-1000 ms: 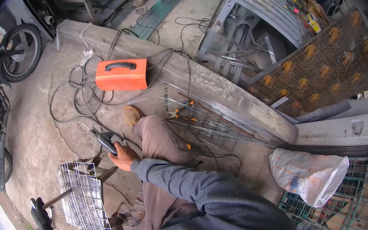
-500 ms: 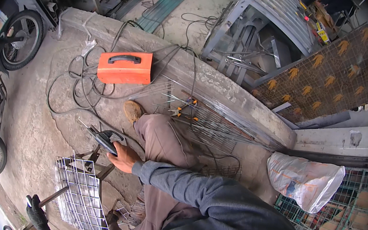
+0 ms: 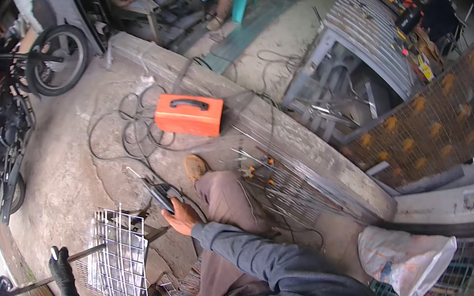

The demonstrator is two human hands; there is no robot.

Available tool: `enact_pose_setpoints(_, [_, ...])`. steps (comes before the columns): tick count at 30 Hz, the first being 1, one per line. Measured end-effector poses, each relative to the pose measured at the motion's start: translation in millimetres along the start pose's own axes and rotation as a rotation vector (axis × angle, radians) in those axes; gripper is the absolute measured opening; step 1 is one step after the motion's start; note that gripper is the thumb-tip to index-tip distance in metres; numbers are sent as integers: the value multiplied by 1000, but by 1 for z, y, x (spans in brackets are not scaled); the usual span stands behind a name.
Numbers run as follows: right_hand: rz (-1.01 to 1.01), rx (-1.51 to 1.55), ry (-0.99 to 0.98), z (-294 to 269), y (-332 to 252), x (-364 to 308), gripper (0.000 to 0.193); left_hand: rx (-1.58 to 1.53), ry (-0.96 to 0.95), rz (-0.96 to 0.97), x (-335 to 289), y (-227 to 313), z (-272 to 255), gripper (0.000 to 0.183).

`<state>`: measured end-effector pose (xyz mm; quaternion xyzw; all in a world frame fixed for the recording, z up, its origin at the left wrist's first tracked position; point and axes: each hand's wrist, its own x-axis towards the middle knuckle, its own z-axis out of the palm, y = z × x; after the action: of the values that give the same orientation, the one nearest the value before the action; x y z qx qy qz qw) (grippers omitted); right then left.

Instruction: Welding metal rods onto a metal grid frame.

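Observation:
My right hand (image 3: 182,216) is closed round the dark handle of a welding electrode holder (image 3: 159,195), with a thin pale rod pointing up and left from its tip. Below it, a welded wire grid panel (image 3: 119,262) stands tilted over the concrete. At the lower left, my left hand (image 3: 63,274), in a dark glove with pale fingertips showing, is closed on a narrow metal bar (image 3: 87,253). One end of that bar reaches the grid. The electrode holder is apart from the grid.
An orange welding machine (image 3: 188,115) sits ahead among looped black cables (image 3: 93,137). Thin metal rods (image 3: 298,184) lie along a concrete curb (image 3: 254,114). Motorcycles stand at left, a white sack (image 3: 406,259) at right. Someone in blue sits on a green chair (image 3: 244,0) beyond.
The view has tilted, so the scene sits lower and further right, and more of the seated person shows. Both hands keep their holds on the electrode holder and the bar.

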<state>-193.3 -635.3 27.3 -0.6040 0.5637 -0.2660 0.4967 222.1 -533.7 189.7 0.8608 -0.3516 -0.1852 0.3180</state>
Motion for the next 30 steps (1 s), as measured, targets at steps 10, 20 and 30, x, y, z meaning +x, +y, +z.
enact_pose_setpoints(10, [36, -151, -9, 7, 13, -2, 49, 482, -55, 39, -1, 41, 5, 42])
enact_pose_setpoints(20, [80, -76, -4, 14, 67, 14, 38, 423, -11, -102, -13, 50, 4, 47])
enact_pose_setpoints(30, [109, -187, -76, 12, 48, 6, 42, 676, -131, 124, -11, 50, 4, 33])
